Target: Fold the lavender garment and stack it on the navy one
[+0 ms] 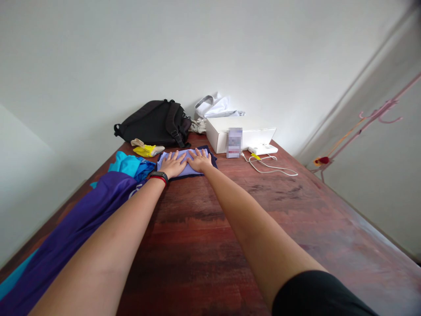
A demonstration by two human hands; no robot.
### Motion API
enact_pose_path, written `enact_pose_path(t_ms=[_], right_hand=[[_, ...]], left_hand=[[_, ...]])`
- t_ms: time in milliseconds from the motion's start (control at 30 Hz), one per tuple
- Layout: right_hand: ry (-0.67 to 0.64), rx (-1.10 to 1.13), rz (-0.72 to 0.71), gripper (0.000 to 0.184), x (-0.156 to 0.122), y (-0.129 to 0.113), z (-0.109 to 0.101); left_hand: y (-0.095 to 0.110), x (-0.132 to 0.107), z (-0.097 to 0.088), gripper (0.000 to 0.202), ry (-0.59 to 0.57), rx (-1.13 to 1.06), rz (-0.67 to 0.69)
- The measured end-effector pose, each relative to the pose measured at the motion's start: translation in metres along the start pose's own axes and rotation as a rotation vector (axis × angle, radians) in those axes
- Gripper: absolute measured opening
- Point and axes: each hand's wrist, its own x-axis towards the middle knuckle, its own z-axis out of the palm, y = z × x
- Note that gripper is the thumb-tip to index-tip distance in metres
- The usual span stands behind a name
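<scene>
While both arms stretch far forward across the dark reddish wooden worktop [263,228], the left hand [173,164] and the right hand [200,160] lie flat, fingers spread and open, side by side on a folded lilac cloth [187,169]. Neither hand grips anything; the palms press down on the fabric, thumbs nearly touching. The lilac cloth rests on a dark navy piece [212,161] whose edge shows around it, near the far end of the worktop. A black and red wristband [159,177] sits on the left wrist.

Left of the hands lies a heap of turquoise and blue fabric [131,166], and a purple garment [82,219] runs along the left edge towards the viewer. Beyond the cloth a yellow and beige item [147,149] lies just before a black backpack [154,123] leaning at the wall. Right of it stands a white box [240,125], with a white bag [215,106] behind it, and a white device with a coiled cable [268,164] beside it.
</scene>
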Motion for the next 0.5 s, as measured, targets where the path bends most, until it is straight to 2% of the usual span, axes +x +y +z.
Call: enact_pose_path(t_ms=[500], right_hand=[[-0.019, -0.029, 0.009, 0.067, 0.0021, -0.0003, 0.0006]], left_hand=[[-0.0004, 0.0020, 0.0018, 0.065, -0.007, 0.078, -0.006]])
